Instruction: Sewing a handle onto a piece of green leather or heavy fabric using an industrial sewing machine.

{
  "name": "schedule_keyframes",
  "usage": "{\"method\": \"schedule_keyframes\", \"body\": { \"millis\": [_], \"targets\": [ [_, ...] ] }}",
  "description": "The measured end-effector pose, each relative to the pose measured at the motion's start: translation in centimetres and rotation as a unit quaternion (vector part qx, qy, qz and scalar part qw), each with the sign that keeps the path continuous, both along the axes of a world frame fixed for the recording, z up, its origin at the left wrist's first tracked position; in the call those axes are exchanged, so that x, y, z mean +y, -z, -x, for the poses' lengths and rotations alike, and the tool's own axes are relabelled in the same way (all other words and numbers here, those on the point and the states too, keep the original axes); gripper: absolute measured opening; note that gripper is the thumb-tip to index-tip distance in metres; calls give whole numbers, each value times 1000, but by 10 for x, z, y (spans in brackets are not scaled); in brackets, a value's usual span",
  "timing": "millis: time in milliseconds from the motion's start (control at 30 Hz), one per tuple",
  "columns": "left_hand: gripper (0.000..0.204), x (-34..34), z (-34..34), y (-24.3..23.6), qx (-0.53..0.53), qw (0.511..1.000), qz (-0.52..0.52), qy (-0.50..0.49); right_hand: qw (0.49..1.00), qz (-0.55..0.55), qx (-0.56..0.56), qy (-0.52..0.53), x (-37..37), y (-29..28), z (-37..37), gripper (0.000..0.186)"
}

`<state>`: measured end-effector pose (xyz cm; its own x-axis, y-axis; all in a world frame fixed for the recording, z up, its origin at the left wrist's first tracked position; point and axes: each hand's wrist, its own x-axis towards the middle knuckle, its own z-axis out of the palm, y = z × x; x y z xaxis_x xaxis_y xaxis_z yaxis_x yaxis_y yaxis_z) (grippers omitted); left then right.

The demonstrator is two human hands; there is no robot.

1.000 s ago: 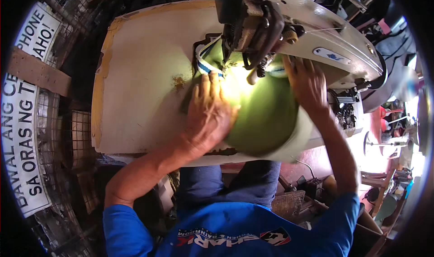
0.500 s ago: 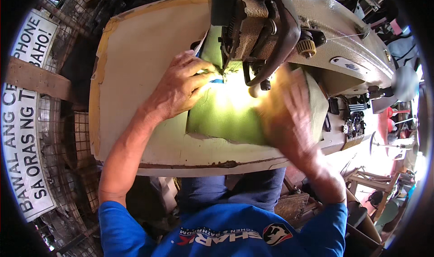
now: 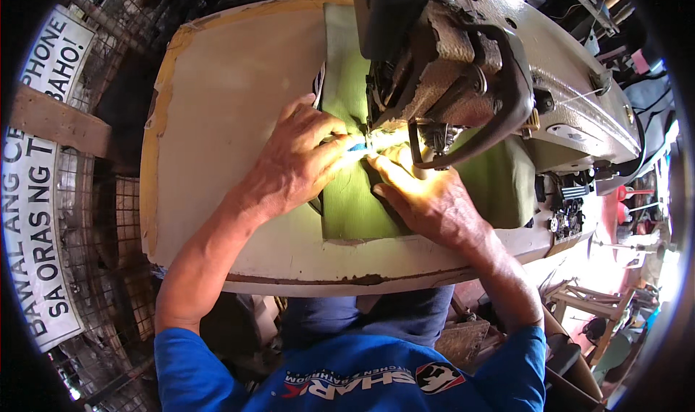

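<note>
A green ribbed fabric piece [image 3: 362,213] lies beneath the head of a beige sewing machine [image 3: 463,72], lit brightly by the needle. Just left of the needle, my left hand [image 3: 297,155] is closed, its thumb and forefinger pinching a small blue strip [image 3: 357,148] against the fabric. Part of a dark and white edge shows behind that hand; the rest is hidden. My right hand [image 3: 423,198] is closed on the green fabric right of the needle, its fingertips pressed close to the blue strip. Glare blurs the details at the needle.
The pale table [image 3: 239,72] has worn tape along its left edge. A curved dark metal guard [image 3: 507,72] juts from the machine head above my right hand. Wire mesh with a white sign [image 3: 54,245] stands at the left. Small black machine parts [image 3: 566,220] lie at the right.
My right hand has come left from a blurred sweep over the fabric to the needle. The fabric's near part has shifted right. My left hand keeps its pinch beside the blue strip.
</note>
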<state>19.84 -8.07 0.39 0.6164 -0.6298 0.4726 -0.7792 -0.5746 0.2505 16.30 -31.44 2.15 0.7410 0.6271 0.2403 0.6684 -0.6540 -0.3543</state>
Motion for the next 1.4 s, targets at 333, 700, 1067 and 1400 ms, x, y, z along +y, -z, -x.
{"method": "schedule_keyframes", "body": {
  "millis": [333, 700, 1067, 1400],
  "targets": [
    [21, -8, 4, -12, -46, 998, -19, 31, 995, 37, -88, 2, -2, 16, 0, 39],
    [28, -5, 9, -10, 39, 997, -18, 61, 996, -5, -87, -31, -13, 31, -12, 28],
    [46, -4, 14, -13, 69, 996, -43, 48, 996, 2, -77, -39, -16, 23, -14, 21],
    [40, -1, 9, -11, 51, 997, -52, 40, 963, -135, -11, 232, -132, -73, 81, 38]
  ]
}}
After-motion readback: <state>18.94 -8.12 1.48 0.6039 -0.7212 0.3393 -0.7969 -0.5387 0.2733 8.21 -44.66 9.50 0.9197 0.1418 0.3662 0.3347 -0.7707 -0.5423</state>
